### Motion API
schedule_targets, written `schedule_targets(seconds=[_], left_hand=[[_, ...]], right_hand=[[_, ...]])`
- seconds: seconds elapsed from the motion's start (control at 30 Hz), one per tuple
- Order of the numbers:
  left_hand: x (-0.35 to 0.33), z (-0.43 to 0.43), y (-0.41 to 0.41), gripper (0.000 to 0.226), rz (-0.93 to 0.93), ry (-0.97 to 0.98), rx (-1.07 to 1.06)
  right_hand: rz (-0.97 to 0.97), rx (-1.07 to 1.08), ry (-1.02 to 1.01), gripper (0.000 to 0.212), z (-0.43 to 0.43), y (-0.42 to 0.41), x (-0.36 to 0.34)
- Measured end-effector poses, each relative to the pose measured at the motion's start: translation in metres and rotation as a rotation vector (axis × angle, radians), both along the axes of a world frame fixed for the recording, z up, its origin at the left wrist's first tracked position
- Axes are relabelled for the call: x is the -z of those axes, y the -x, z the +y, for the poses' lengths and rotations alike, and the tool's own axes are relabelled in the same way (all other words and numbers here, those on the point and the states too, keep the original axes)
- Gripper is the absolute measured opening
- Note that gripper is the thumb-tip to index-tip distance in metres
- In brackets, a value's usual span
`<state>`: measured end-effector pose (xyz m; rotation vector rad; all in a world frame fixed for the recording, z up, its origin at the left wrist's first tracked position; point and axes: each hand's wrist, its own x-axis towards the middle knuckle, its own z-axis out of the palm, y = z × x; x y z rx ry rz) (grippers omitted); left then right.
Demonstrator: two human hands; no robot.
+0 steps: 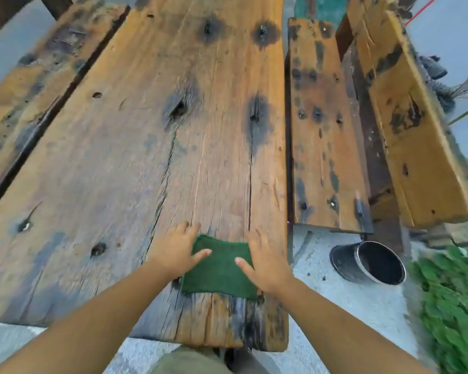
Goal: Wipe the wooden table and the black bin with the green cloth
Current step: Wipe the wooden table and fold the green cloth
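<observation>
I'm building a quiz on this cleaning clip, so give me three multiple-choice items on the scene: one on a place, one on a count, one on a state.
1. Where is the black bin?
A. On the table
B. On the ground to the right of the table
C. In the person's left hand

2. How many hands touch the green cloth?
A. None
B. One
C. Two

3. How does the cloth lie?
A. Flat on the wooden table
B. Balled up
C. Hanging over the bin

Answers:
1 B, it lies tipped on its side on the pale ground.
2 C, the left hand and right hand press its two sides.
3 A, it is spread near the table's near edge.
</observation>
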<state>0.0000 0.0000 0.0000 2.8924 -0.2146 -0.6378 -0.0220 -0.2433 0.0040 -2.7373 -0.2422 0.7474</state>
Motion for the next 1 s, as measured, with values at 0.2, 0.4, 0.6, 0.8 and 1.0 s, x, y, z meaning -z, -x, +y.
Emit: schedule_targets(seconds=[0.2,0.4,0.6,0.8,1.0], left_hand=[[0.044,-0.006,0.034,0.058,0.148,0.0,0.148],[0.067,-0.013,0.039,0.069,0.11,0.013,0.249],[0.084,-0.009,0.03,0.081,0.047,-0.003,0.435],[0.094,-0.001,0.017,0.083,0.061,-0.019,0.513],[0.098,0.01,0.01,0.086,0.126,0.006,0.514]], right_hand=[[-0.041,0.001,0.111,0.071,0.003,0.035,0.037],[0.003,-0.007,0.056,0.072,0.023,0.046,0.054],[0.036,0.072,0.049,0.078,0.031,0.044,0.07],[0.096,0.182,0.034,0.078,0.045,0.047,0.075],[0.078,0.237,0.065,0.078,0.06,0.044,0.088]])
